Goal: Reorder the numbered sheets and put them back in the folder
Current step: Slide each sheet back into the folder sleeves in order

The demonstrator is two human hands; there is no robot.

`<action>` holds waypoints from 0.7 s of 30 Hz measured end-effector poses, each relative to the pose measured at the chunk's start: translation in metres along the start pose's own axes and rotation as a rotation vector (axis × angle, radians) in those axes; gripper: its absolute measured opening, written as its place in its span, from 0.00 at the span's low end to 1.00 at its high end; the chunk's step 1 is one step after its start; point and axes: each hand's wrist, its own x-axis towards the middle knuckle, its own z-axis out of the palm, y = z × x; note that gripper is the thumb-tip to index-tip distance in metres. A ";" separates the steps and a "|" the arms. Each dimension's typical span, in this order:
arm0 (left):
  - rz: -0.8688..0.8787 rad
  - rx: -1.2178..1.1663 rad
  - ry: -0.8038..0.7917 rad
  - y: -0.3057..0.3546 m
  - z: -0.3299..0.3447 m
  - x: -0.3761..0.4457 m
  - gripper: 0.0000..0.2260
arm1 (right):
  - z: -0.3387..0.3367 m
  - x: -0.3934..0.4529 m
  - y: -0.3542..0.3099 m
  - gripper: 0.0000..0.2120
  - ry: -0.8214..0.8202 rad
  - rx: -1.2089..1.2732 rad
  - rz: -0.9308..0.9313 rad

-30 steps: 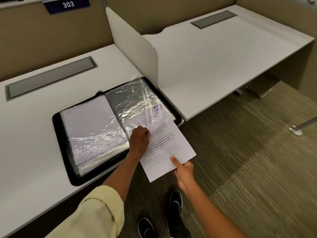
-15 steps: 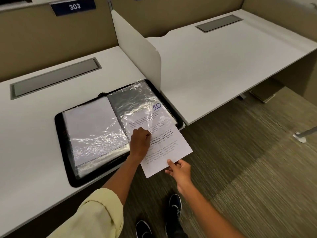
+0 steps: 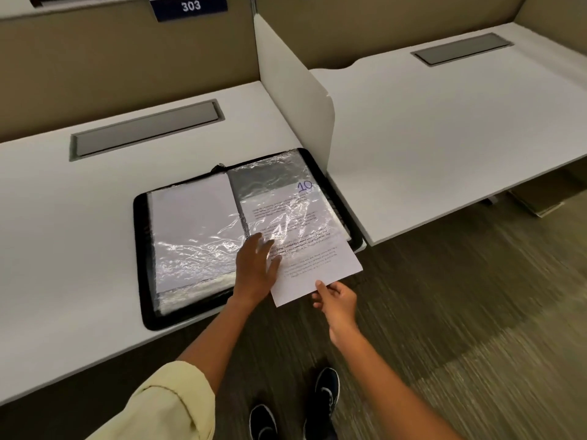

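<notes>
The right hand (image 3: 336,300) pinches the near edge of the sheet marked 10 (image 3: 305,252), fingers (image 3: 320,285) curled lightly round the paper's lower margin. The left hand (image 3: 257,268) lies flat with fingers spread, pressing on the plastic sleeve (image 3: 279,204) at its open mouth, beside the spine. The sheet runs away from the right hand, its long axis pointing up into the sleeve; the far part is already inside, the near part overhangs the desk (image 3: 79,249) edge. The right hand looks best placed to push it further along that axis. The black folder (image 3: 143,265) lies open at the desk's front.
</notes>
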 end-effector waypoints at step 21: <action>-0.127 -0.121 -0.186 -0.026 -0.002 -0.015 0.35 | 0.044 0.049 -0.035 0.07 0.050 0.067 0.023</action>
